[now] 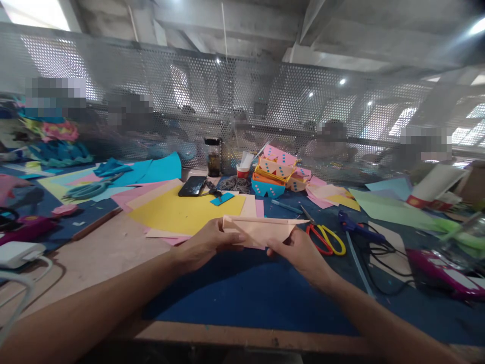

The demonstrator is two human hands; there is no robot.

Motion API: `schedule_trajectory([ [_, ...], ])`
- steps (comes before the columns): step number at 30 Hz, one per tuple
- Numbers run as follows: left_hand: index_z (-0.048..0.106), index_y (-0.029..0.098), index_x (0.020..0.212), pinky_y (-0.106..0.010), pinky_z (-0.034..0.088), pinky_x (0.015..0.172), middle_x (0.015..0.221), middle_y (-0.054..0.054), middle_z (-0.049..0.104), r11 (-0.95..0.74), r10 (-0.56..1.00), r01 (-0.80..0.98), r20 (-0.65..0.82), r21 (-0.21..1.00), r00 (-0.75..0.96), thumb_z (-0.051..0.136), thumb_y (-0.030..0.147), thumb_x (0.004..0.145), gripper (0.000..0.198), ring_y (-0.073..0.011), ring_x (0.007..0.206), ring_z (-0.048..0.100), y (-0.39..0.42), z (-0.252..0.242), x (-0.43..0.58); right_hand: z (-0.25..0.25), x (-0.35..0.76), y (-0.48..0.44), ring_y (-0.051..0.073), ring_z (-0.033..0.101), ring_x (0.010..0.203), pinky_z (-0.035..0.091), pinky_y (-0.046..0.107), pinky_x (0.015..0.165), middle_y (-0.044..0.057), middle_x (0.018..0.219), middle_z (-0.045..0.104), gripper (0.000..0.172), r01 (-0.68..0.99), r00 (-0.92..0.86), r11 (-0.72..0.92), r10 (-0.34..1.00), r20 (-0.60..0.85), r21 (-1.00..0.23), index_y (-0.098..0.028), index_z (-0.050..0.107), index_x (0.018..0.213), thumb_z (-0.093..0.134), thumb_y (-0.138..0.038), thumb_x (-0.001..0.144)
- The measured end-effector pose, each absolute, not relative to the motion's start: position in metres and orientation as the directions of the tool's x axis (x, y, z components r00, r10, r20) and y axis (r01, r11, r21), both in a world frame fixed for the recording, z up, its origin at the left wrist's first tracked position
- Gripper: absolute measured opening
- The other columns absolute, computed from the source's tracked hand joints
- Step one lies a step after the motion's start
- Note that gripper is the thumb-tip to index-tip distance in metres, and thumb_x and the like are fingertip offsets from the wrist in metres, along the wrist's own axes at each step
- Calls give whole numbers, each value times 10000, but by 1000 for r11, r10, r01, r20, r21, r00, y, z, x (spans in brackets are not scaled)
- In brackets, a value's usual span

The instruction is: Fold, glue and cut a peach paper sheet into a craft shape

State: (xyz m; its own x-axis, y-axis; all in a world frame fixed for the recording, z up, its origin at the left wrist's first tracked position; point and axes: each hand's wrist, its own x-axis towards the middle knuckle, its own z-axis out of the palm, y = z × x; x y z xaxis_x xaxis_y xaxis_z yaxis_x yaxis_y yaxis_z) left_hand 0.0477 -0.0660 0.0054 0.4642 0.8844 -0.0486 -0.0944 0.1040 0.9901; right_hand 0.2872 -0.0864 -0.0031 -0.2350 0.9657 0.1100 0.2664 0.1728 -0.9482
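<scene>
A folded peach paper piece (261, 231) is held up between both hands above the blue table surface (242, 293). My left hand (214, 240) grips its left end, thumb in front. At its right end, my right hand (293, 247) has thumb and fingers closed on the paper. Behind the paper lie yellow sheets (185, 207) over pink and peach ones, with a small blue paper strip (222, 198) on top. Scissors with red and yellow handles (326, 239) lie just right of the paper.
Decorated paper boxes (275, 169) are stacked at the back beside a red and white cup (243, 171). A black phone (192, 186) and a dark jar (213, 157) stand left of them. To the right lie a blue glue gun (359, 228), its cord and a magenta device (447, 275).
</scene>
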Motion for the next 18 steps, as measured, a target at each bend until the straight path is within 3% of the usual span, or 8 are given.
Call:
schedule_trajectory([
  [4,727,159,642,-252,509,693,694,-25,694,88,891,-52,-55,995,450,850,357,670,235,-148,678,631,-68,6,49,3,286,-91,219,703,775,550,335,737,39,790,732,353,289,-249,202,960,130,-936,-140,638,1096,674,-388,847],
  [13,753,179,609,-260,508,690,682,-39,712,91,894,-7,-79,996,441,832,339,674,190,-150,672,630,-68,5,48,4,285,-92,205,694,763,542,320,728,41,779,725,303,297,-278,241,948,158,-924,-144,656,1059,668,-367,854],
  [18,745,183,597,-230,469,623,580,1,644,113,875,5,-102,994,473,825,323,670,177,-118,594,566,-69,8,48,1,285,-93,197,702,750,549,315,723,30,798,721,400,215,-237,165,965,112,-963,-144,599,1123,708,-401,836],
])
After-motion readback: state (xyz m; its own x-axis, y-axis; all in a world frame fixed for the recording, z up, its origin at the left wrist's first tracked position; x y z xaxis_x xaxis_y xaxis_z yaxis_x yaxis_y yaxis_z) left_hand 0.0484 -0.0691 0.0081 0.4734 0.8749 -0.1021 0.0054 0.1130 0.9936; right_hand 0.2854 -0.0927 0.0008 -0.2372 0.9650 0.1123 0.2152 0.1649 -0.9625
